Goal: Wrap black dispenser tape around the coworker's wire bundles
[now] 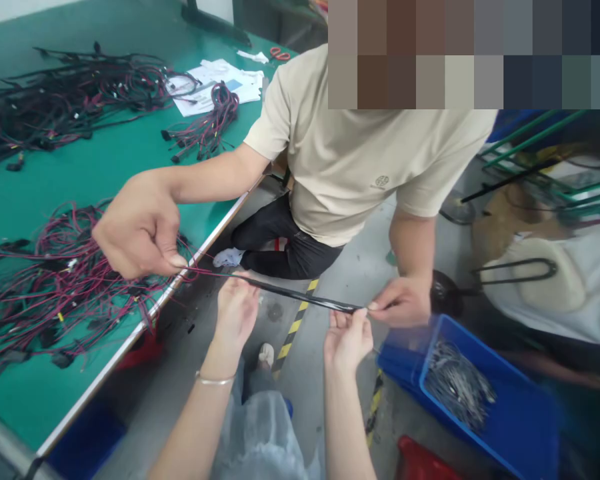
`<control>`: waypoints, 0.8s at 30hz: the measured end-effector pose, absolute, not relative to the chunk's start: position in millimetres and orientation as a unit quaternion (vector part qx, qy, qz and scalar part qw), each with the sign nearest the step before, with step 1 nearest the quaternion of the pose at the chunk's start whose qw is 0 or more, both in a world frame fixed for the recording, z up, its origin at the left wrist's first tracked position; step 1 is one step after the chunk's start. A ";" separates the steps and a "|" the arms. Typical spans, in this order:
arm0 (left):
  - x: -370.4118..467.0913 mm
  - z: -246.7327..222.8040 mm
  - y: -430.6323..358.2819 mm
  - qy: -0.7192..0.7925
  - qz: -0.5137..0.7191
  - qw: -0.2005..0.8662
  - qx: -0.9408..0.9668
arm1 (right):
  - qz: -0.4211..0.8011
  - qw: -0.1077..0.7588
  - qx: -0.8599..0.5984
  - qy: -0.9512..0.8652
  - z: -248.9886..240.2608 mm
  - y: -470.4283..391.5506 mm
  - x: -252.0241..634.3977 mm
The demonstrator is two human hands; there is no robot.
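Observation:
A wire harness (300, 295) with a black sleeve and red and black wires at its left end is stretched out in mid-air. My left hand (237, 310) pinches it near the left end of the black part. Near its right end, my right hand (349, 337) is closed on it with thumb and fingers. A co-worker facing me grips the wires at the far left with one hand (140, 230). The co-worker's other hand (404, 301) pinches the right end, right beside my fingers.
Tangled red and black wires (75, 267) lie on the green table (145, 157), with more harnesses (80, 93) behind. Papers (220, 83) and scissors (280, 53) are at the back. A blue bin (517, 417) holding grey cables (457, 383) stands at right.

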State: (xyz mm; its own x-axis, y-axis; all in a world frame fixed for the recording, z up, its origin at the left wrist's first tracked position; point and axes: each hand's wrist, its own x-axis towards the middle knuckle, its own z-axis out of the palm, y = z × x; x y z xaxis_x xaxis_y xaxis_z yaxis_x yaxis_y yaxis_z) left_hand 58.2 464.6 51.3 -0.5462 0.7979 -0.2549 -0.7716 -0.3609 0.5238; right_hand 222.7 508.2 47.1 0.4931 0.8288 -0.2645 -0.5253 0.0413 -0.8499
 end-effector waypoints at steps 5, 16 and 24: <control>79.6 61.6 429.4 0.510 0.801 0.314 -0.013 | 0.465 0.653 -0.571 -0.177 60.3 492.0 227.3; 68.7 143.1 397.3 0.575 0.752 0.236 0.219 | 0.579 0.592 -0.554 -0.091 132.6 466.5 239.7; 34.3 114.7 400.5 0.636 0.579 0.151 0.487 | 0.576 0.593 -0.558 -0.074 141.0 468.7 240.8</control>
